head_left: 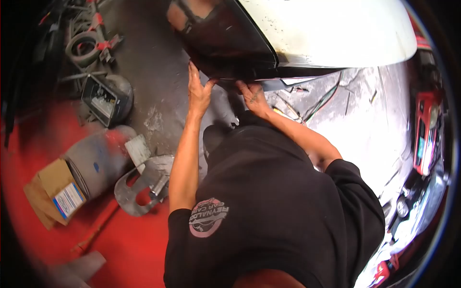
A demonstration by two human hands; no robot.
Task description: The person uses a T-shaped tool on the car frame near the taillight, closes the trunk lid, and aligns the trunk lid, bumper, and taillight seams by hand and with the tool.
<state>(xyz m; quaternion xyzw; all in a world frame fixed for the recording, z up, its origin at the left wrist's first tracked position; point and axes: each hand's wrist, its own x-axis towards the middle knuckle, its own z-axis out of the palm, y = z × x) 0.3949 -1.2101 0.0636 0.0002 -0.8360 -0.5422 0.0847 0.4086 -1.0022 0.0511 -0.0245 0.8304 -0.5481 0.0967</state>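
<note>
A glossy dark panel (pixel 225 41) spans the top centre, beside a white vehicle body part (pixel 336 31). My left hand (pixel 198 95) touches the panel's lower left corner, with fingers stretched out along its side and thumb apart at the bottom edge. Farther right, my right hand (pixel 255 100) is closed at the lower edge of the same panel; its fingertips are partly hidden there. A thin trim strip (pixel 307 80) runs under the white part, to the right of my right hand.
Wires (pixel 328 98) lie on the floor at right. At left are a red-and-grey stand (pixel 102 45), a square-framed part (pixel 106 101), a grey drum (pixel 98 161) with an opened cardboard box (pixel 55 182), and a grey metal piece (pixel 127 197). A red car part (pixel 422 137) stands far right.
</note>
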